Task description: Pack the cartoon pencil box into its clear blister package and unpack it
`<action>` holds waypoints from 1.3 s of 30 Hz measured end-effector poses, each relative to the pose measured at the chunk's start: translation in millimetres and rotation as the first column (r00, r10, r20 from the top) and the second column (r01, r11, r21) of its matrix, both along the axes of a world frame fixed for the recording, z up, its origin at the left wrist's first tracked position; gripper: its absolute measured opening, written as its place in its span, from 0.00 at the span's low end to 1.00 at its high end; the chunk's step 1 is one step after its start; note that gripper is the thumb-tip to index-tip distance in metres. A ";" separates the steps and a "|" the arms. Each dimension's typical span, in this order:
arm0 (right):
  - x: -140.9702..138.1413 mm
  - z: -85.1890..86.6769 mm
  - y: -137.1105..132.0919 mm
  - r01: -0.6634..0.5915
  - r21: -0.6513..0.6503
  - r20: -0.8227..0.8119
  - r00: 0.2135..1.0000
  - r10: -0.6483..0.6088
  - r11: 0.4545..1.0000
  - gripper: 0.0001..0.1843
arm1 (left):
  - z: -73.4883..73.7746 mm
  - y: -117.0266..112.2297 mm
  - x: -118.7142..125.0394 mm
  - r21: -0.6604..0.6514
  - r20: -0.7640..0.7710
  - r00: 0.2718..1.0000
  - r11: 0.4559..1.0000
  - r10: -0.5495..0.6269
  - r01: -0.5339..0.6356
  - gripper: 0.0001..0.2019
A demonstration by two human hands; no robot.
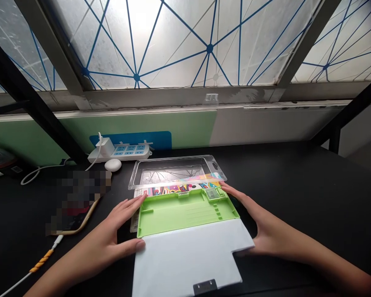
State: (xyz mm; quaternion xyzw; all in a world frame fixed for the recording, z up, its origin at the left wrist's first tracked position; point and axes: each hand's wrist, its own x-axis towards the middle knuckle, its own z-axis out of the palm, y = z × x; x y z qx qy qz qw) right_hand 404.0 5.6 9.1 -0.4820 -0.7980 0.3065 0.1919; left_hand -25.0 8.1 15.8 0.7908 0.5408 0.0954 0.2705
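Note:
A shallow light-green plastic case [173, 214] with small moulded compartments lies open in front of me. A white flap or sheet [185, 260] with a notch at its right and a dark tab [205, 286] at its near edge extends from it towards me. My left hand [117, 231] grips the left side, fingertips at the far corner and thumb near the seam. My right hand [259, 222] grips the right side, fingers at the far corner; its thumb is partly hidden by the white part. Behind the case lie a clear plastic tray [173, 186] and a colourful printed card [170, 189].
A phone [80, 206] with a cable [43, 260] lies at the left on the black table [297, 185]. A white power strip [126, 152] and a white oval object [113, 165] sit near the wall. A dark bottle-like object [6, 159] is far left. Black slanted bars [40, 107] flank the table.

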 end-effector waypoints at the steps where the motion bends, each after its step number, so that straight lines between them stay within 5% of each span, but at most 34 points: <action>1: 0.7 0.0 0.0 0.003 -0.013 0.002 1.000 -0.003 1.000 0.69 | -1.0 0.1 -0.5 0.006 0.000 1.000 1.000 -0.002 0.002 0.41; 3: 2.3 -0.8 0.6 0.026 -0.039 -0.022 0.999 -0.027 0.999 0.66 | -3.6 0.0 -2.4 0.030 0.023 1.000 0.999 -0.011 0.010 0.37; 9: 2.3 -3.4 4.9 0.064 -0.005 -0.142 0.988 -0.064 0.998 0.35 | -17.5 -0.7 -16.6 0.074 0.163 0.987 0.997 0.009 -0.021 0.30; 13: 1.2 -4.5 4.7 0.085 0.024 -0.090 0.993 -0.082 0.996 0.41 | -23.6 2.0 -16.0 0.129 0.199 0.979 0.991 -0.041 0.015 0.35; 17: 0.9 -7.7 3.6 0.101 0.071 -0.019 0.995 -0.099 0.992 0.43 | -22.3 1.7 0.0 0.235 0.154 0.988 0.972 -0.032 -0.005 0.55; 21: -0.7 -6.0 -1.9 0.103 0.138 -0.040 0.994 -0.098 0.985 0.36 | -17.9 -3.9 13.2 0.437 0.085 0.993 0.899 -0.083 0.037 0.47; 26: -6.2 12.3 9.1 0.129 0.272 -0.211 0.975 -0.072 0.954 0.30 | 9.2 7.6 31.8 0.697 0.138 0.974 0.717 -0.179 0.033 0.38; 32: -20.1 30.3 87.5 0.149 0.236 -0.372 0.927 -0.052 0.960 0.31 | 43.5 69.4 52.8 0.618 0.176 0.984 0.777 0.012 -0.120 0.30; 35: -29.5 22.6 111.6 0.142 0.213 -0.349 0.935 -0.060 0.967 0.32 | 34.8 86.4 50.5 0.627 0.062 0.996 0.774 0.063 -0.088 0.28; 39: -37.4 5.4 111.5 0.114 0.174 -0.242 0.968 -0.069 0.978 0.29 | 12.7 85.6 44.5 0.493 0.063 0.995 0.864 0.082 -0.102 0.29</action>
